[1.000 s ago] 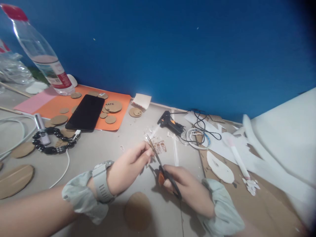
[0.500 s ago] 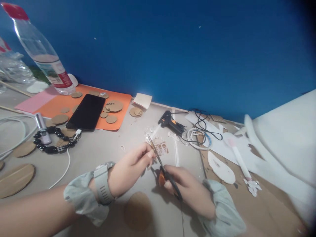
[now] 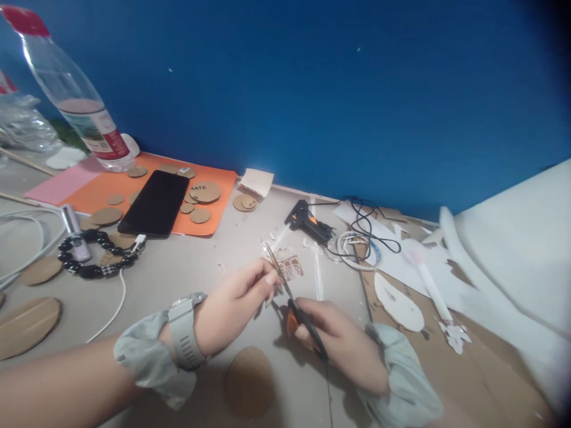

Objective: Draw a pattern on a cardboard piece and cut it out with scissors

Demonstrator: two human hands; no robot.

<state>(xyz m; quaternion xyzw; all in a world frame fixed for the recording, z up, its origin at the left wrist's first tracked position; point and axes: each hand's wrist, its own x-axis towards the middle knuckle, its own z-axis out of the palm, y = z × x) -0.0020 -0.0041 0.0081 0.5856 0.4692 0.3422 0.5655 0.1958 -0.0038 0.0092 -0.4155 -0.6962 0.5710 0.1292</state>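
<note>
My right hand (image 3: pixel 343 342) grips black and orange scissors (image 3: pixel 294 306) by the handles, blades pointing up and away. My left hand (image 3: pixel 234 303), with a grey watch (image 3: pixel 182 330) on the wrist, pinches something small at the blades with fingertips pressed together; I cannot make out what it is. Both hands hover low over the grey table (image 3: pixel 191 267). A brown card disc (image 3: pixel 248 380) lies just below them, and a small printed cut-out (image 3: pixel 289 266) lies beyond the blade tips.
A black glue gun (image 3: pixel 307 221) with cord, a tape ring (image 3: pixel 357 249) and white foam shapes (image 3: pixel 397 294) lie to the right. At left are a black phone (image 3: pixel 156 202) on orange paper, card discs, a bead bracelet (image 3: pixel 96 255), cables and a plastic bottle (image 3: pixel 71 89).
Almost nothing differs; both hands stay at the scissors and the view shifts only slightly.
</note>
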